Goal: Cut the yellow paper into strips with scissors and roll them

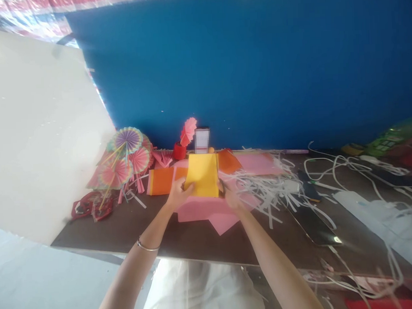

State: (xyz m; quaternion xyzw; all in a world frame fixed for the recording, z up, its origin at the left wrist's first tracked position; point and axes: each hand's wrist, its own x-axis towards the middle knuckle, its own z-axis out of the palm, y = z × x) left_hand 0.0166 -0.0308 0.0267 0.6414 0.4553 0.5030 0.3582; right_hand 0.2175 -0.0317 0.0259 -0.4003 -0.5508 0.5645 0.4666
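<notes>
A yellow sheet of paper is held up over the middle of the table. My left hand pinches its lower left edge, thumb on the front face. At the right edge is my right hand, closed around a small dark object too blurred to name. Beneath the yellow paper lie pink sheets. An orange sheet lies to the left, and another orange sheet is behind on the right.
Folded paper fans stand at the left, near red plastic-wrapped items. A red holder with a pink fan and a phone are behind. White paper strips, a dark tablet-like device and white cables cover the right.
</notes>
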